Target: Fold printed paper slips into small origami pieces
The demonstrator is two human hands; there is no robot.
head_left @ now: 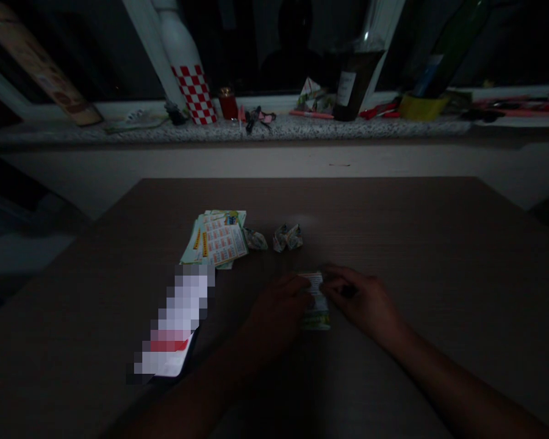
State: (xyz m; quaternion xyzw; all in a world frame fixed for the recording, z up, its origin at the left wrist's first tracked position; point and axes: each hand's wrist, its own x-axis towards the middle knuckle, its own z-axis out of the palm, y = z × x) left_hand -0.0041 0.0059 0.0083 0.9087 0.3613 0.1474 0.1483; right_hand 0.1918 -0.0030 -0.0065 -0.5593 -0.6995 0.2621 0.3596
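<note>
"Small white-and-green printed paper slip [316, 302]: where is it, from the head view?"

"Flat on the brown wooden bench [439, 256], right in front of me. My left grip [279, 308] is closed on its upper left edge. My right grip [363, 302] is pinched on its upper right corner. The light is dim, so I can't make out finer finger detail."

"How far along would you say?"

"Part way, I judge. A few small folded paper lumps [288, 237] lie beyond the slip, and they look done. Just left of them, the fanned stack of flat orange-and-green printed leaflets [217, 244] looks untouched, so plenty is left. The slip under my fingers seems only partly folded."
</note>
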